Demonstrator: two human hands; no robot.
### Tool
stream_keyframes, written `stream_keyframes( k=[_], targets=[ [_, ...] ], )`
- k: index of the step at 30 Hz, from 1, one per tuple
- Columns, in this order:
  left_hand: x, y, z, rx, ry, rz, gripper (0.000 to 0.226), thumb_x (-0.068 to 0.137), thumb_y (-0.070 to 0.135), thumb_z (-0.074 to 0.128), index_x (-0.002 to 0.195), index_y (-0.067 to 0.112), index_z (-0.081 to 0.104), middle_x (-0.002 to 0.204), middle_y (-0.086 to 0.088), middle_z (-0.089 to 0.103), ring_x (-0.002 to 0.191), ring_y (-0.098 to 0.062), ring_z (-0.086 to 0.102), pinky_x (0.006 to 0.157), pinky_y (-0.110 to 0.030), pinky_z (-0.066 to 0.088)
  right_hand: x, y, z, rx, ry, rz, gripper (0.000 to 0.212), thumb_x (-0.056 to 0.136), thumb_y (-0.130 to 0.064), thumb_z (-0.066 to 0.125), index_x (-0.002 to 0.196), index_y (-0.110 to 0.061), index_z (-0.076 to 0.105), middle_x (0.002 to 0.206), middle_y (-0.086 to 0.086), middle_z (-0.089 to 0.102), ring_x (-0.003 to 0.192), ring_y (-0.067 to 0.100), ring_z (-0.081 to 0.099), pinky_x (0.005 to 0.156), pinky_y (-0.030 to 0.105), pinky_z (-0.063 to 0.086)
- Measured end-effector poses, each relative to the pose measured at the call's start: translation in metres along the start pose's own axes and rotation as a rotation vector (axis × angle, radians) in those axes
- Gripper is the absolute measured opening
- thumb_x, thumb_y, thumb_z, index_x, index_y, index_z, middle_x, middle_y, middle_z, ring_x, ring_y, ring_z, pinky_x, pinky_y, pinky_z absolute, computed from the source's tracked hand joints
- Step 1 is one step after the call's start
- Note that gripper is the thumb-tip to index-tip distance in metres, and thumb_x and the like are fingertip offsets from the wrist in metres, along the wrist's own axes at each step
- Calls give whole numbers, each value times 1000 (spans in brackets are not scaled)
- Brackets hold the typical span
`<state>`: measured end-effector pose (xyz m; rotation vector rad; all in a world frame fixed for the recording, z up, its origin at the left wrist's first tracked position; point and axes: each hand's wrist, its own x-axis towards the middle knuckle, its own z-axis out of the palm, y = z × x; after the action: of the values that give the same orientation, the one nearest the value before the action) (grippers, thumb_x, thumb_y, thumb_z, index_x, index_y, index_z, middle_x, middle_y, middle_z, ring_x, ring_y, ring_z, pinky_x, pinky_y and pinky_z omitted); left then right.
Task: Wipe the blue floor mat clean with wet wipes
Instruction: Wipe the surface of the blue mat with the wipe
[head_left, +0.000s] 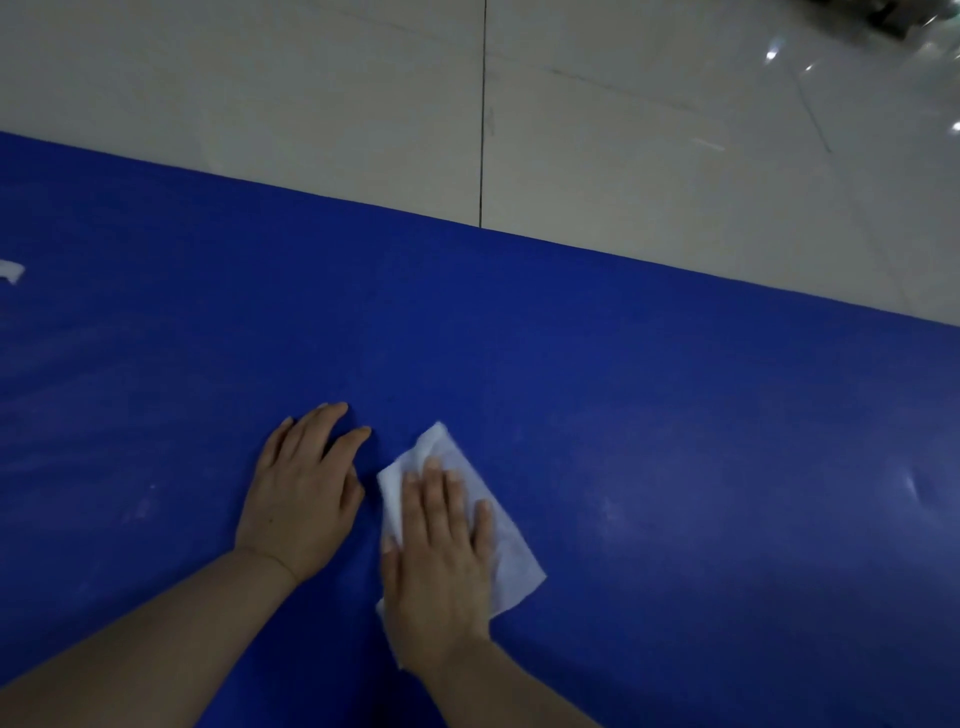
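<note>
Both forearms are reaching in from the near edge, cut off before the elbows. The right hand (441, 561) is pressing flat, fingers straight, on a white wipe (498, 535) lying on the blue mat (675, 415); the palm is hiding much of the wipe. Just beside it, the left hand (301, 493) is resting open on the mat, holding nothing. Faint pale smears are showing across the mat. A white scrap (10, 271) is lying at the left edge, cut off. Beyond the mat, pale floor tiles (311, 104) are spreading out; something dark and blurred is sitting at the far right corner.
</note>
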<state>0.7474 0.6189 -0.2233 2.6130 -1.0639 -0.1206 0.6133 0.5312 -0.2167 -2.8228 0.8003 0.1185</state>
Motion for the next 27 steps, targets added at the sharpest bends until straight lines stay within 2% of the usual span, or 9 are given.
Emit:
stream_keyframes(
  k=[3,7,11,13,15,18,22,24,27],
  targets=[
    [0,1,0,-4,1,-6,51,86,25,29,118,6,63,135,-17,50,125,-28,44,108,-49,30,-4,-8,3,31,-25,4,57,94,-41,28,145,-16,32,153,4,32,141,20,28,108,47,19],
    [2,4,-1,21,25,-4,49,85,25,31,114,5,65,132,-18,53,124,-28,43,109,-44,24,-1,-8,7,31,-57,27,59,100,-40,4,147,-14,28,156,5,25,142,22,25,109,49,17],
    [3,3,-3,84,-22,12,47,85,24,35,115,5,67,133,-19,53,125,-29,43,112,-39,19,0,-9,8,76,-82,17,58,100,-41,6,150,-14,15,158,5,19,143,23,23,111,50,15],
    [5,8,-11,151,-64,8,37,81,20,56,113,5,68,132,-19,55,123,-32,49,109,-44,30,2,-9,5,103,-97,15,58,100,-41,4,150,-14,14,158,5,17,143,23,23,111,50,14],
    [9,17,-23,210,-158,-31,49,68,12,78,116,7,68,134,-18,54,124,-33,52,104,-49,35,2,-9,4,105,-94,18,59,100,-42,3,150,-14,14,158,5,16,144,23,20,113,51,12],
    [10,31,-42,219,-263,-144,53,81,16,68,133,13,56,151,-12,37,140,-26,33,113,-47,21,2,-8,1,116,-124,13,59,100,-43,3,151,-15,14,158,4,15,144,23,18,115,52,9],
    [-13,23,-38,163,-214,-194,57,64,11,82,119,7,66,137,-16,52,124,-29,53,101,-48,41,3,-10,2,101,-117,17,59,100,-44,7,151,-15,15,158,5,18,144,24,21,113,51,12],
    [-26,12,-27,140,-160,-119,53,70,10,77,122,6,63,139,-15,50,125,-27,50,107,-43,36,3,-9,5,95,-111,21,60,100,-45,8,151,-14,17,157,5,23,143,24,23,111,51,15],
    [-39,-3,-15,117,-128,-36,49,89,22,38,135,8,49,149,-12,37,136,-23,33,115,-37,12,2,-8,4,71,-112,4,60,101,-46,8,149,-14,26,156,5,25,142,23,24,109,51,18]
  ],
)
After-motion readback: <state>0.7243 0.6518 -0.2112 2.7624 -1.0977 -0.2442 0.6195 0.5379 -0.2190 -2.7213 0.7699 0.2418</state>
